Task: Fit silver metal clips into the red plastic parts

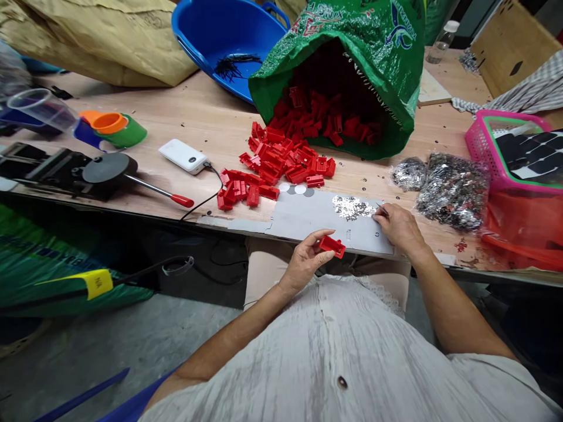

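A small red plastic housing [332, 246], open on top, is held between the thumb and fingers of my left hand [308, 255] over the near edge of the grey board [303, 214]. My right hand [399, 227] is closed in a pinch at the board's right side. From its fingertips sticks a slim pointed metal tool [382, 208], too small to name surely. Just left of that tip, a pile of small shiny metal pieces [352, 207] lies spread on the board. Beyond the board, many more red plastic housings [281, 158] are heaped loosely on the table.
A green sack [391, 64] spills red housings toward me. Behind it stands a blue basin [193, 32]. Left are a white power bank [182, 155] with a cable and a lever press [109, 170]. Right are bags of metal parts [455, 187] and a pink basket [479, 140].
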Tool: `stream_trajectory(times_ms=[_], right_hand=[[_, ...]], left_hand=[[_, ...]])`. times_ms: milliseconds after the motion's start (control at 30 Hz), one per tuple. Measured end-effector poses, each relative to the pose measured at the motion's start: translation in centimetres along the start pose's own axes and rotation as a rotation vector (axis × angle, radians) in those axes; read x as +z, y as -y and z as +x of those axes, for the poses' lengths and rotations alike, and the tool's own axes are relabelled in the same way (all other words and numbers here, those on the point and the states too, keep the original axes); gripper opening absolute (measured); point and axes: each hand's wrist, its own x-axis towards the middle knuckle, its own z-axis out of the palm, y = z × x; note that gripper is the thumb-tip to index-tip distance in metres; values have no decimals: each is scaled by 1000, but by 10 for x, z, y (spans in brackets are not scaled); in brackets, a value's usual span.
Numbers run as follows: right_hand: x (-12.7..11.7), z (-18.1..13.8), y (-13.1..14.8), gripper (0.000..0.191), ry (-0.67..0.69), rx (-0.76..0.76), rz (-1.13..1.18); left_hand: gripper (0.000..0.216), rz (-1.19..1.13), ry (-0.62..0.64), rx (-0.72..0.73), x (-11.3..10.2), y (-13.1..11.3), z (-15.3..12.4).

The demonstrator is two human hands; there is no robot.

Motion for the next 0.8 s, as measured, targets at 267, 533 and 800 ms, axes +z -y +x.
stream_trajectory(times_ms=[267,533,800], right_hand=[[-7,-22,28,19,-11,-2,634],[13,-48,75,27,103,87,997],[12,-51,79,21,63,17,944]], left_hand=[[38,383,-130,266,12,-5,3],[27,729,-158,579,20,-11,3],[28,808,-152,762,19,-8,3]])
